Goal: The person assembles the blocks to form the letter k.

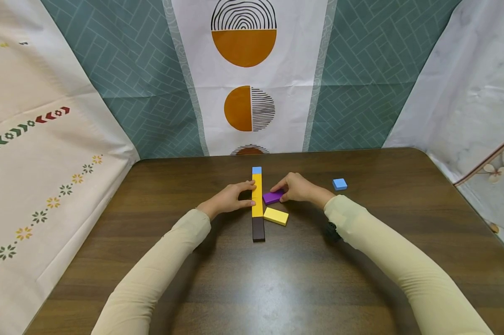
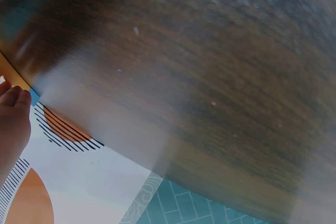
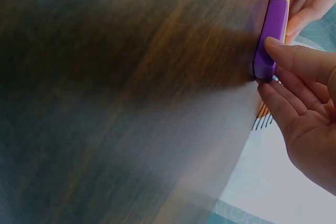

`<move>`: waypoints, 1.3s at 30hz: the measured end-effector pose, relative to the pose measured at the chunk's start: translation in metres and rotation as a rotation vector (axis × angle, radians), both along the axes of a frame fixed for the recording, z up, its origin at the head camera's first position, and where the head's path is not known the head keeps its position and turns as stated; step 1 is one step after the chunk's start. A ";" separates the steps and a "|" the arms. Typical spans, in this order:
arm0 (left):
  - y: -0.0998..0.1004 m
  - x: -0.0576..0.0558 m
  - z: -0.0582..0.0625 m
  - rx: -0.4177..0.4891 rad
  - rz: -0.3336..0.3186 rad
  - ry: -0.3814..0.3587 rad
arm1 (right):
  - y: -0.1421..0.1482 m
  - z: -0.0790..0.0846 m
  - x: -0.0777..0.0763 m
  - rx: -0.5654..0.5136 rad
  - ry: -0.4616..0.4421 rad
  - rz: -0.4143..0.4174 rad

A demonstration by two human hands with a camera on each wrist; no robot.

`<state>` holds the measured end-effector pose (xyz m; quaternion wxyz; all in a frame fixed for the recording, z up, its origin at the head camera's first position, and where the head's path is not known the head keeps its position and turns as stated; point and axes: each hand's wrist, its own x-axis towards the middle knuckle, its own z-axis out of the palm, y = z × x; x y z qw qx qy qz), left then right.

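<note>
A row of flat blocks runs away from me on the table in the head view: a dark brown block [image 1: 258,229] nearest, then orange-yellow blocks [image 1: 257,195], and a small blue block [image 1: 257,170] at the far end. My left hand [image 1: 228,197] touches the left side of the orange-yellow part with fingertips and thumb. On the row's other side, my right hand [image 1: 297,187] pinches a purple block [image 1: 272,197] between thumb and fingers. Its inner end lies against or very near the row. A pale yellow block [image 1: 276,216] lies slantwise just nearer to me, its corner by the row.
Farther right on the wooden table [image 1: 235,284] lies a small blue square block [image 1: 339,184]. Patterned cloth [image 1: 252,74] hangs behind the table's far edge, with more cloth along the left and right sides. A dark strap or device shows beneath the right wrist.
</note>
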<state>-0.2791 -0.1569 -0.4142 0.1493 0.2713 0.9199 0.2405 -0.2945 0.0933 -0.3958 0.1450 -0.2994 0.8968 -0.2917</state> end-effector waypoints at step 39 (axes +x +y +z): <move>0.000 0.000 -0.001 -0.004 0.008 0.008 | 0.002 0.000 0.000 -0.005 0.001 0.029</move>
